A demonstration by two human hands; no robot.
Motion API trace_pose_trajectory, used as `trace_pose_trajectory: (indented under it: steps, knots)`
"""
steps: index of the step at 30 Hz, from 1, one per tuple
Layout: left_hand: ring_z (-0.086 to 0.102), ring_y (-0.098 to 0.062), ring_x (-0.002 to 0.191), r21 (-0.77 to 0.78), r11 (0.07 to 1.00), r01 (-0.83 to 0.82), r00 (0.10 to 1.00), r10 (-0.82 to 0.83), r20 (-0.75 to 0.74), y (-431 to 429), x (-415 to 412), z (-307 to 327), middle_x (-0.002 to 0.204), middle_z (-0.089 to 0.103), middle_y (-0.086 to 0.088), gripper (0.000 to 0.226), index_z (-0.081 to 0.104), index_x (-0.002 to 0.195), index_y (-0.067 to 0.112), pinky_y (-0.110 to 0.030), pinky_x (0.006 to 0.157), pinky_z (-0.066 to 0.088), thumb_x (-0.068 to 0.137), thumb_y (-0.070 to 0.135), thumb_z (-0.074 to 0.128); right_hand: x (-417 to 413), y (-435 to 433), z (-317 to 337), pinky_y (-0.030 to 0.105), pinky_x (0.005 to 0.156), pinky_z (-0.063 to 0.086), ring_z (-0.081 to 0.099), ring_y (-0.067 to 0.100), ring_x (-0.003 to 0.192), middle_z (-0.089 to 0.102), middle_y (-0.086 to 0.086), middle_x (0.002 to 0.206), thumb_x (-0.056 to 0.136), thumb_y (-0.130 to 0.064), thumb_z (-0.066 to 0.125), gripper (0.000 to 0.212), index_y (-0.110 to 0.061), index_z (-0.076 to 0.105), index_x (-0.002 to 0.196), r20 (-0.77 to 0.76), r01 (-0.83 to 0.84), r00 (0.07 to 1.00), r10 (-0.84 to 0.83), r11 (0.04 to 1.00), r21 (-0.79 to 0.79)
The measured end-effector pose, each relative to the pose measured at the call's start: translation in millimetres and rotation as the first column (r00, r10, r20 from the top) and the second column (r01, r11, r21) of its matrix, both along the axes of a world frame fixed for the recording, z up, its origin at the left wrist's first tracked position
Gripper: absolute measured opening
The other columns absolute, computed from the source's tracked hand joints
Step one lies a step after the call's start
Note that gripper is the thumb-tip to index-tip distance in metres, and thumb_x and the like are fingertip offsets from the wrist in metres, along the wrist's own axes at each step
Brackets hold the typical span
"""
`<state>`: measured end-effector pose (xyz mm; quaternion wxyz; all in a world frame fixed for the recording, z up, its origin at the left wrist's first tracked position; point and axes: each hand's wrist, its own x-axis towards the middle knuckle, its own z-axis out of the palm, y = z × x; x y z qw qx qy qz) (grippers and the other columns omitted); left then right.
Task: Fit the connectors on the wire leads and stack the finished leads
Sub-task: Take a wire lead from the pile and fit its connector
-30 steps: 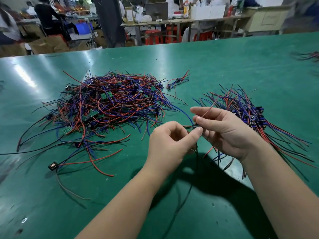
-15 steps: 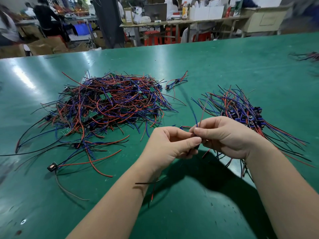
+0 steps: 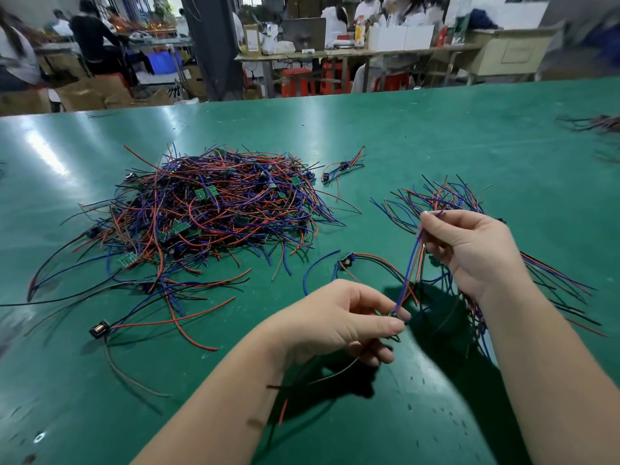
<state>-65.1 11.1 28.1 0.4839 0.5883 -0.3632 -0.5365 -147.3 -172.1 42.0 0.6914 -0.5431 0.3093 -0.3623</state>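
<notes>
Head view: your left hand [image 3: 335, 320] pinches a small dark connector [image 3: 396, 315]; from it a thin, glossy blue lead [image 3: 411, 266] rises straight to your right hand [image 3: 469, 250], which pinches its tip. Earlier both hands touched; now they're apart

The left arm [image 3: 214, 404] and the right arm [image 3: 550, 374] are bare right to the near edge. The left hand [image 3: 335, 317] and the right hand [image 3: 469, 250] are bare too, with short, plain fingernails.

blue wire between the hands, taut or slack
Taut: blue wire runs straight from left hand up to right hand, both pinching it.
</notes>
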Motion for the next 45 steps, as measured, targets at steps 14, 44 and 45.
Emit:
trace_pose_trajectory:
  steps: [14, 44, 45]
  knots:
    - [0.058, -0.002, 0.063, -0.028, 0.988, 0.151, 0.984, -0.147, 0.097, 9, 13, 4, 0.071, 0.064, 0.01, 0.011, 0.069, 0.094, 0.017, -0.014, 0.063, 0.047, 0.086, 0.01, 0.067, -7, -4, 6, 0.011, 0.037, 0.04, 0.054, 0.005, 0.041, 0.057, -0.002, 0.049, 0.084, -0.027, 0.065, 0.02, -0.008, 0.065, 0.079, -0.134, -0.167, 0.974, 0.182, 0.98, 0.111]
    - [0.07, -0.023, 0.062, -0.351, 0.789, -0.504, 0.859, 0.413, -0.303, -11, 11, 3, 0.07, 0.071, -0.006, 0.006, 0.058, 0.091, 0.012, -0.03, 0.058, 0.057, 0.088, 0.016, 0.06, 9, 36, 3, 0.011, 0.049, 0.047, 0.053, 0.004, 0.046, 0.064, -0.001, 0.058, 0.057, -0.01, 0.071, 0.014, -0.013, 0.076, 0.07, 0.07, -0.492, 0.871, 0.487, 0.867, 0.084]
    - [0.07, -0.022, 0.059, -0.338, 0.781, -0.525, 0.85, 0.458, -0.261, -12, 9, 0, 0.07, 0.07, -0.005, 0.023, 0.056, 0.094, 0.011, -0.03, 0.057, 0.058, 0.079, 0.022, 0.068, 9, 36, 3, 0.011, 0.049, 0.047, 0.053, 0.005, 0.046, 0.064, 0.0, 0.058, 0.058, -0.01, 0.071, 0.016, -0.01, 0.075, 0.073, 0.055, -0.499, 0.866, 0.496, 0.863, 0.082]
